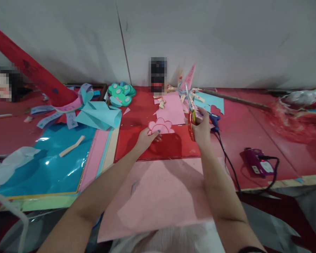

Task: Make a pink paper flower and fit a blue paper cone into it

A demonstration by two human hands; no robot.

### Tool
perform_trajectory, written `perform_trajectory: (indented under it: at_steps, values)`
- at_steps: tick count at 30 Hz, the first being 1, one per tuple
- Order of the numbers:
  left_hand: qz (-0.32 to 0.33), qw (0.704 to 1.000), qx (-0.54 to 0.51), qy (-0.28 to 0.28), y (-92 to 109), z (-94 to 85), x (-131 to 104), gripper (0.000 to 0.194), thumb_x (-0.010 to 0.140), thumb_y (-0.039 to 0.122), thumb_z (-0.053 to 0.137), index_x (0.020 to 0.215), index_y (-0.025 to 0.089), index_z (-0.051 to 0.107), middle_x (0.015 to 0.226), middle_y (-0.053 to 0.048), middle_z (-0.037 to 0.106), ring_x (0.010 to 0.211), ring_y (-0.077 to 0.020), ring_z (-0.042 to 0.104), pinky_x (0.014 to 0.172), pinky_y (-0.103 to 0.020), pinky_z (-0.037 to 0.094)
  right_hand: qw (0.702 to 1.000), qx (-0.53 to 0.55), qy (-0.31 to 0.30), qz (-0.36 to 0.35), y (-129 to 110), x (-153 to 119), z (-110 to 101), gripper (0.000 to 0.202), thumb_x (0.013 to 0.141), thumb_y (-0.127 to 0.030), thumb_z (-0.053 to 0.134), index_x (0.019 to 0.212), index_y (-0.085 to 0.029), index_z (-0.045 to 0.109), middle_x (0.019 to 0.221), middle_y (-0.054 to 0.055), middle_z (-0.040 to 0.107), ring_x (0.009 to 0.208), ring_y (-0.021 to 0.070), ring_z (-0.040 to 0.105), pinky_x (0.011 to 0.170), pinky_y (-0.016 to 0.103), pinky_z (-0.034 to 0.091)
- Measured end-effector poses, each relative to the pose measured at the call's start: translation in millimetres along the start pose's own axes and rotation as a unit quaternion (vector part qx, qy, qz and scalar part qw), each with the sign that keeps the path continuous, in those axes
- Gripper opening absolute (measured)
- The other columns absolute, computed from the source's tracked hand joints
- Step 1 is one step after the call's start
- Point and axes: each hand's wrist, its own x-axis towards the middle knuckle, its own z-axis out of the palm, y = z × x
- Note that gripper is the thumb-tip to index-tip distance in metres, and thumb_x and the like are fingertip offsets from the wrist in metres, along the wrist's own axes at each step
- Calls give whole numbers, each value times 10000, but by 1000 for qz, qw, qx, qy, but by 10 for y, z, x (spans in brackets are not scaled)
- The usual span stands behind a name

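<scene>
Between the hands: we've got a gap over the red folder [147, 149], from the pink flower [161, 125] in the left hand [146, 138] to the scissors [191, 128] in the right hand [202, 128].
Wall side: here the pink cone [189, 78] and the dark upright object [158, 75] block us.
Left side: light blue paper [98, 116] and a leaning red tube [39, 68] bar us.
Right side: a blue corded tool [215, 122] crowds the right hand; we find room between its black cable [228, 153] and the purple socket [255, 165].

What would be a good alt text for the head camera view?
A person's left hand holds a pink scalloped paper piece, and the right hand holds scissors with red handles. Around them, a red table bears folded blue paper, green cutouts and a purple socket block.
</scene>
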Motion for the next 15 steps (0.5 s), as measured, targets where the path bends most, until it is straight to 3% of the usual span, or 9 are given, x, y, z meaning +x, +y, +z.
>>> perform_trajectory:
  at_steps: [3,6,11,15]
  values:
    - [20,1000,21,2,-38,-2,0,262,732,373,645,745,120,577,676,-62,694,560,-128,642,573,-244,532,989,142,5,48,-14,-50,261,538,710,-427,600,1189,-294,393,575,-83,413,381,98,395,383,248,362]
    - [28,999,36,1,-26,11,-21,273,729,392,636,757,126,584,681,-59,699,574,-127,642,561,-230,532,976,208,-1,68,32,-109,434,421,703,-425,627,1063,-277,466,564,-86,416,356,86,386,355,251,362]
    - [19,998,66,12,35,29,-48,312,708,439,639,698,131,586,624,-60,687,540,-128,628,525,-216,521,966,249,-16,70,67,-129,423,370,728,-451,614,1012,-257,478,690,-52,570,350,58,397,352,240,377]
    - [35,996,84,19,59,31,-56,320,696,457,644,678,141,592,641,-59,696,537,-132,627,531,-226,522,961,256,-47,91,56,-133,393,427,689,-456,659,1024,-245,501,696,-50,584,353,49,385,343,225,358]
